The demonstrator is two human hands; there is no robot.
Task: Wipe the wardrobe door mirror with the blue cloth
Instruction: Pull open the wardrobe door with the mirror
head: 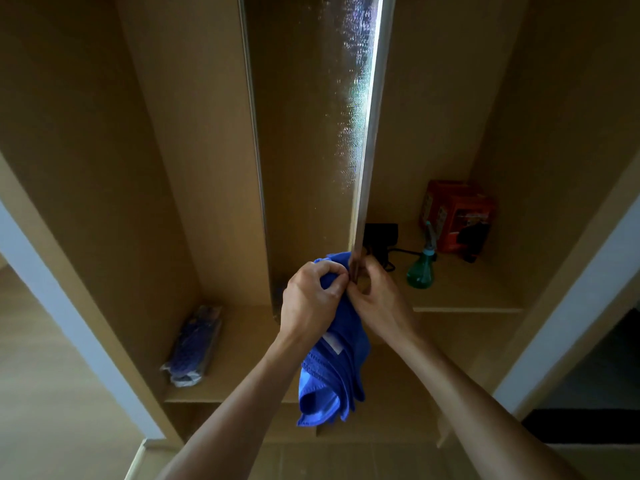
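Observation:
The wardrobe door mirror (304, 133) stands open toward me, seen almost edge-on, its glass speckled with spray droplets near the right edge. My left hand (311, 299) is closed on the blue cloth (332, 368), which hangs in folds below my fist against the mirror's lower part. My right hand (377, 299) grips the door's metal edge (367, 150) near its lower end, fingers wrapped around it, touching the cloth.
A green spray bottle (422, 265) stands on the right shelf beside a red box (457, 216) and a black adapter with cable (381, 233). A plastic-wrapped blue packet (195, 344) lies on the lower left shelf. Wardrobe walls rise on both sides.

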